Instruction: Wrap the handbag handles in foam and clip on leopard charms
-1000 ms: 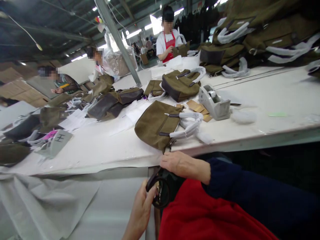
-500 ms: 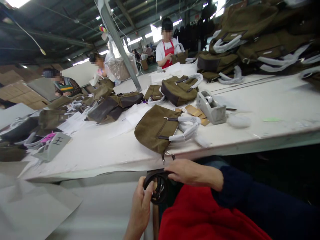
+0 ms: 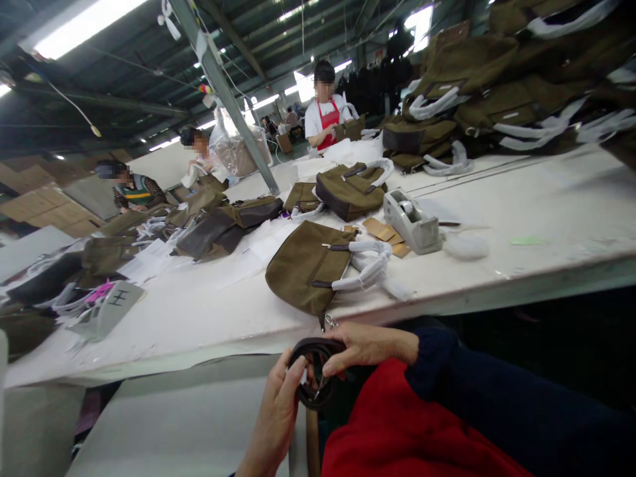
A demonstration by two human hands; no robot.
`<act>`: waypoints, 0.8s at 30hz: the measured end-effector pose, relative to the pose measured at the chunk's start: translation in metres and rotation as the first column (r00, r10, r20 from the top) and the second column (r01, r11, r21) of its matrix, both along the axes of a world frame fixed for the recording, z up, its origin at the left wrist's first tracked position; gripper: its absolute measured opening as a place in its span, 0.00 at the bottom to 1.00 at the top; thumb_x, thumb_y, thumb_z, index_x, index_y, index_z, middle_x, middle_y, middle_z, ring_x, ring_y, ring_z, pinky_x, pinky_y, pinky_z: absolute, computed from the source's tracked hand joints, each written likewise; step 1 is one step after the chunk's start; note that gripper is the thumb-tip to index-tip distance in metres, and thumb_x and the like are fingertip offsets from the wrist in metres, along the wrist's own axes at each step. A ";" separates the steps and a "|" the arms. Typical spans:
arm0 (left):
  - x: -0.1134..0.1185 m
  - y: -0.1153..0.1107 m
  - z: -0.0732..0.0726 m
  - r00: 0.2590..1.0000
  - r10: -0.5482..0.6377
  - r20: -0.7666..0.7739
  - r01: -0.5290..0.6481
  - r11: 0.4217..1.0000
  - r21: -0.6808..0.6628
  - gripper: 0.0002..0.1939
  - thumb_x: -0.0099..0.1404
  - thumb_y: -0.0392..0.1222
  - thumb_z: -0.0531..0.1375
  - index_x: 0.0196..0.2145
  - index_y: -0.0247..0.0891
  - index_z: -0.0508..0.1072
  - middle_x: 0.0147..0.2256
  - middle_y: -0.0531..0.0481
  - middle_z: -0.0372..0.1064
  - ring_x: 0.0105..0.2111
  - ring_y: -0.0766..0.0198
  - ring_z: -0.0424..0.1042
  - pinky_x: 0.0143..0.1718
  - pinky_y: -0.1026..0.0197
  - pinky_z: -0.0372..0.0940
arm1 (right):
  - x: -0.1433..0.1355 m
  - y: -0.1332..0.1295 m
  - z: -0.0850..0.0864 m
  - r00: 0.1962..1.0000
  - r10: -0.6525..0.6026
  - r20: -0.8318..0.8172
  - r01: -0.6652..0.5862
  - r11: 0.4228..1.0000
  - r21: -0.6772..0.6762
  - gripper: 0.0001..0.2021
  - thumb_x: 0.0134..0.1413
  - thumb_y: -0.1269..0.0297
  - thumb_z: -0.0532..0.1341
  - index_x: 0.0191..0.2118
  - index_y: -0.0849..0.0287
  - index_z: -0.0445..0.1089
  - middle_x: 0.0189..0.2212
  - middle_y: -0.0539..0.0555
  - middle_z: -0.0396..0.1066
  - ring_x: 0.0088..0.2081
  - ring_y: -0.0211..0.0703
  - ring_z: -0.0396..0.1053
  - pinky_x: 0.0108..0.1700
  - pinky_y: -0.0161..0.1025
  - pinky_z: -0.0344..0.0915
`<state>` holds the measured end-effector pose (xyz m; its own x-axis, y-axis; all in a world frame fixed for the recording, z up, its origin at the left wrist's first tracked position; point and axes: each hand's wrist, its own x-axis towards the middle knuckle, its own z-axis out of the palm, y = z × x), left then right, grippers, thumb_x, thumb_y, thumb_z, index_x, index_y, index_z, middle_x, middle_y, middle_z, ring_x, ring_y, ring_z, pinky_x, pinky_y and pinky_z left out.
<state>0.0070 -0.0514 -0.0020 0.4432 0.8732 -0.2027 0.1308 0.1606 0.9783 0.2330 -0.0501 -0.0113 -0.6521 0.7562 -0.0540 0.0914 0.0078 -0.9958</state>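
A dark strap [image 3: 314,399], coiled into a ring with metal hardware inside it, is held just off the table's front edge. My left hand [image 3: 282,391] is closed on the coil's left side, thumb over the inner edge. My right hand [image 3: 355,348] grips the coil's upper right side between thumb and fingers. Right behind the hands, an olive handbag [image 3: 305,265] lies on the white table [image 3: 218,311]. Its handles [image 3: 365,265] are wrapped in white material, and a metal clip [image 3: 328,322] hangs at its near end.
A grey tape dispenser [image 3: 412,222] stands right of the bag, near brown cards [image 3: 385,233]. A second dispenser [image 3: 106,310] sits at left. Olive bags [image 3: 462,73] are piled at back right, more [image 3: 213,225] at left. A slanted metal post [image 3: 233,106] rises behind. Several people work beyond.
My right hand has moved down and round the coil, its thumb now over the inner edge. The strap end it held out has come in against the ring. The camera view has shifted slightly.
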 end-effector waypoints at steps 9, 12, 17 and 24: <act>0.016 -0.005 -0.005 0.995 0.034 0.093 -0.027 0.997 -0.068 0.20 0.67 0.49 0.59 0.53 0.39 0.73 0.46 0.44 0.74 0.46 0.55 0.72 0.46 0.59 0.67 | 0.013 0.000 0.003 0.986 -0.095 0.140 0.095 0.995 0.008 0.24 0.50 0.47 0.67 0.43 0.64 0.72 0.28 0.50 0.69 0.27 0.34 0.63 0.26 0.28 0.58; 0.020 -0.007 -0.011 0.983 0.056 0.177 -0.028 0.987 -0.157 0.19 0.68 0.48 0.58 0.53 0.39 0.73 0.45 0.44 0.74 0.43 0.57 0.72 0.44 0.60 0.67 | 0.012 -0.004 -0.005 0.996 -0.077 0.036 0.080 0.991 -0.104 0.25 0.51 0.46 0.66 0.46 0.63 0.71 0.29 0.50 0.68 0.26 0.32 0.62 0.22 0.26 0.56; 0.025 -0.009 -0.019 0.953 0.070 0.295 0.007 0.967 -0.254 0.13 0.69 0.45 0.58 0.46 0.38 0.75 0.42 0.46 0.73 0.40 0.61 0.71 0.44 0.63 0.66 | 0.014 -0.009 -0.008 0.992 -0.119 0.044 0.125 0.977 -0.173 0.25 0.52 0.46 0.65 0.44 0.65 0.73 0.25 0.49 0.67 0.24 0.31 0.61 0.20 0.26 0.54; 0.025 -0.018 -0.020 0.838 0.054 0.542 0.126 0.949 -0.290 0.27 0.61 0.44 0.66 0.57 0.40 0.69 0.52 0.41 0.71 0.54 0.51 0.68 0.57 0.53 0.63 | 0.019 -0.013 -0.004 0.973 -0.223 -0.054 0.201 0.944 -0.263 0.24 0.52 0.46 0.65 0.43 0.65 0.72 0.25 0.49 0.67 0.24 0.30 0.61 0.21 0.25 0.56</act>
